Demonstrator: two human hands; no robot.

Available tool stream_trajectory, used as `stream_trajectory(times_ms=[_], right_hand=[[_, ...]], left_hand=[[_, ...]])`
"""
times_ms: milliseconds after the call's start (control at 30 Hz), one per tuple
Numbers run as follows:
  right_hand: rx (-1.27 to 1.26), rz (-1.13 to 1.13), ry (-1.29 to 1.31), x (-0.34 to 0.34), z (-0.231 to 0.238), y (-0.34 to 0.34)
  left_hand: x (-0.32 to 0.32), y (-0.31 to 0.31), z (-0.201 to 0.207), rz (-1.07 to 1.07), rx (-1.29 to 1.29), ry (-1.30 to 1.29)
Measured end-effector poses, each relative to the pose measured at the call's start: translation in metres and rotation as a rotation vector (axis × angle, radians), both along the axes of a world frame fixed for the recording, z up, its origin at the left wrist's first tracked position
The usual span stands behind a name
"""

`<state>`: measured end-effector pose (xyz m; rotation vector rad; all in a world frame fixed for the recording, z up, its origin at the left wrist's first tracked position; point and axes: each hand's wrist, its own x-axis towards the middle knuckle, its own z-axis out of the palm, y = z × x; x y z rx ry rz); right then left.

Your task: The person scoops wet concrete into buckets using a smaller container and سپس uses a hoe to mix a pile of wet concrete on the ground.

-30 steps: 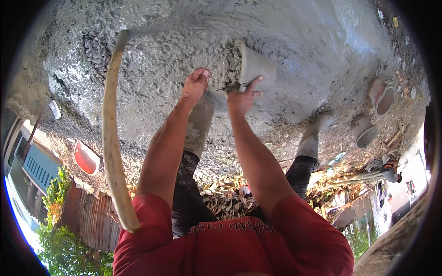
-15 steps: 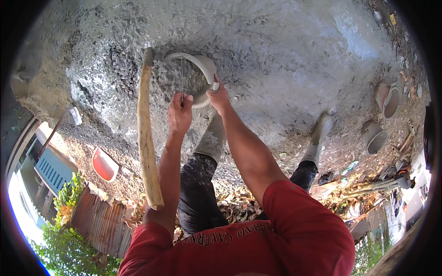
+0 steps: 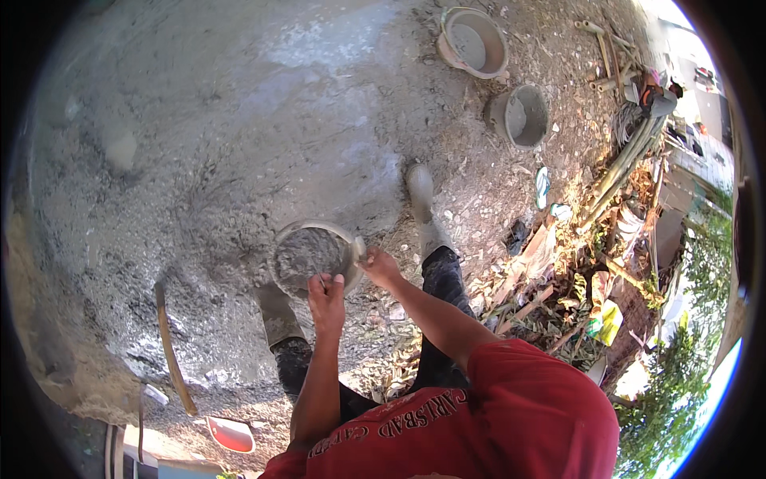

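A bucket [image 3: 349, 239] full of wet grey concrete mix [image 3: 307, 257] hangs or rests in front of my legs, between my two boots. My left hand [image 3: 325, 302] is closed on its thin wire handle at the near side. With my right hand [image 3: 381, 268] I grip the bucket at its right rim, fingers closed round the edge. Whether the bucket's base touches the ground is hidden. To the left, a long tool with a wooden handle [image 3: 170, 351] has its far end in the wet mix; its head is hidden there.
Two more buckets, one at the far right [image 3: 449, 54] and one nearer [image 3: 498, 118], stand on the ground. Wet mix [image 3: 199, 160] spreads ahead and left. A red and white container [image 3: 231, 435] lies at lower left. Sandals [image 3: 542, 188] and bamboo poles [image 3: 622, 172] lie right.
My body has turned right, bringing the bucket along in both hands. The wooden-handled tool now appears farther left, and the two other buckets are closer to the middle of view.
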<state>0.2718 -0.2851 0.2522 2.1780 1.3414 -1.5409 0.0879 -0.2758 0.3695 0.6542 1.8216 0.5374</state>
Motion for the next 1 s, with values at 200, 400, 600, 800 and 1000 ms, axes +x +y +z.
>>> stream_trajectory(times_ms=[200,400,600,800,1000], right_hand=[[0.242,-0.310,-0.323,0.289,0.070,0.070],[0.343,-0.716,-0.460,0.514,0.119,0.160],[0.552,-0.498,-0.732,0.620,0.119,0.256],[0.603,-0.441,-0.773,0.687,0.092,0.304],[0.604,-0.510,-0.747,0.754,0.067,0.284]], left_hand=[[0.279,0.113,0.026,-0.216,0.009,-0.307],[0.520,0.243,0.026,-0.521,0.078,-0.395],[0.679,0.339,-0.072,-0.483,0.147,-0.443],[0.728,0.372,-0.133,-0.197,-0.364,-0.703],[0.762,0.365,-0.144,-0.110,-0.327,-0.748]])
